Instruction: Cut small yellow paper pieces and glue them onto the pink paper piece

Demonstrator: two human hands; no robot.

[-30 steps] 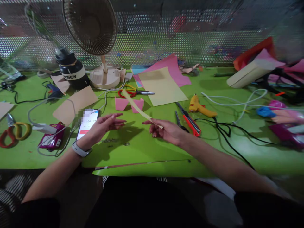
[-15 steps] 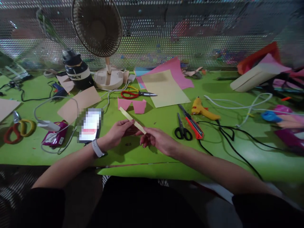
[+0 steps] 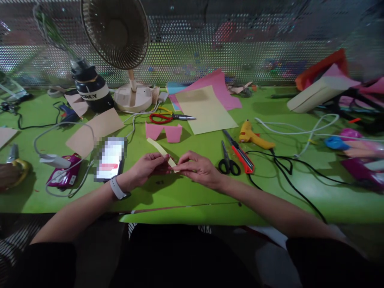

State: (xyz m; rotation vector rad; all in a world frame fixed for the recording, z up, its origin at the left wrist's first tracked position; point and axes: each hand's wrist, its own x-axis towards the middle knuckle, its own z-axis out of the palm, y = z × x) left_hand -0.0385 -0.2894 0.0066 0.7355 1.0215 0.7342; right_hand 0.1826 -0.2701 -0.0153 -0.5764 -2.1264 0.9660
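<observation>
Over the green table [image 3: 186, 188], my left hand [image 3: 147, 167] and my right hand [image 3: 196, 169] meet, both pinching the near end of a narrow cream paper strip [image 3: 157, 147]. The strip's free end points up and to the left. A white watch sits on my left wrist. Just beyond the strip lies a folded pink paper piece [image 3: 164, 132]. A phone [image 3: 109, 157] lies to the left of my left hand.
Black scissors [image 3: 228, 163], a red utility knife [image 3: 238, 151] and a yellow glue gun [image 3: 253, 135] lie to the right. Red scissors [image 3: 168, 117], cream and pink sheets [image 3: 207, 106], a fan [image 3: 120, 44] and a bottle [image 3: 90, 86] stand behind. Another person's hand [image 3: 9, 174] is at far left.
My left hand, open a second ago, has closed on the strip beside my right hand. The strip has come lower and nearer. A hand now covers the scissors at far left.
</observation>
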